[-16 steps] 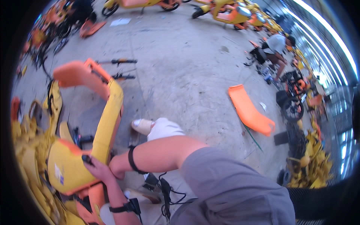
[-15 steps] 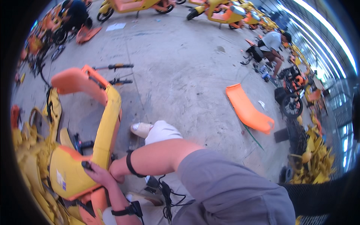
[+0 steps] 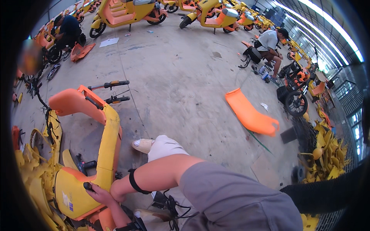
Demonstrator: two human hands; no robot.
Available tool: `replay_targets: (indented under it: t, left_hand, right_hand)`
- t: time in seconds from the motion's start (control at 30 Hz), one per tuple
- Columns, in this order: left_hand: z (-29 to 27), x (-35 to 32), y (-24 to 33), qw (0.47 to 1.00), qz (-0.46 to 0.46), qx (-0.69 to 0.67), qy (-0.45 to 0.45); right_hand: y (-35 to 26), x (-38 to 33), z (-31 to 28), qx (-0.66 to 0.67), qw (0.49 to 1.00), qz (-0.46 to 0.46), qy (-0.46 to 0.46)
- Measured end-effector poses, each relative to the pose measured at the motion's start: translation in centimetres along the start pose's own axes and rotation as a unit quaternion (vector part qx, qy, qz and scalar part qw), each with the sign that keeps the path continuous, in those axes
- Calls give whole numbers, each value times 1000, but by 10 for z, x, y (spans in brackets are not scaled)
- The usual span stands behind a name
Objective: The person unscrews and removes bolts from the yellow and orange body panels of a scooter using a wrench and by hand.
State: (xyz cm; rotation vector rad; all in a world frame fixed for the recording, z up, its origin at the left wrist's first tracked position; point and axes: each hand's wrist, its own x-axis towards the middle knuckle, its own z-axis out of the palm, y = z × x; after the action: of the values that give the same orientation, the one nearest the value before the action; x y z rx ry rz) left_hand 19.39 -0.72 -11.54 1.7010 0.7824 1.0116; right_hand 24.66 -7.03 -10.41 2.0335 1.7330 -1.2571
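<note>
Yellow scooter [image 3: 104, 150] lies stripped at 8 o'clock on the concrete floor [image 3: 173, 77]. Left hand [image 3: 101, 193] has its grip closed on the yellow panel [image 3: 71, 194]; right hand [image 3: 115, 190] is tucked behind, can't tell its grip. Yank too hard and that plastic might crack. Big warehouse, orange panel [image 3: 250, 113] at 3 o'clock.

Scooter repair workshop: rows of yellow scooters [image 3: 127, 13], loose body panels [image 3: 250, 113], concrete floor [image 3: 173, 77]
</note>
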Motion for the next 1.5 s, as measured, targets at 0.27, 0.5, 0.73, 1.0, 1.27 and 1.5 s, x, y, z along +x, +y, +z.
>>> replay_targets:
  t: [0.27, 0.5, 0.73, 1.0, 1.27, 1.5]
  left_hand:
    - [6, -34, 38, 998, 13, -25, -51]
    - [-2, -11, 65, 996, -9, -11, -83]
    - [-14, 9, 30, 1000, 3, 0, 17]
    - [-12, 14, 40, 998, -27, 2, 57]
    - [-3, 4, 54, 1000, 1, 8, 19]
    - [0, -14, 52, 998, 29, 56, -12]
  right_hand:
    - [13, -24, 16, 179, 971, 53, 146]
    - [-1, -38, -7, 98, 986, -13, 138]
    - [-27, -79, -37, 67, 993, 38, 90]
    - [-20, -90, -50, 89, 982, 6, 168]
    - [-7, -80, -41, 78, 983, 14, 166]
    - [5, -47, -19, 72, 984, 39, 156]
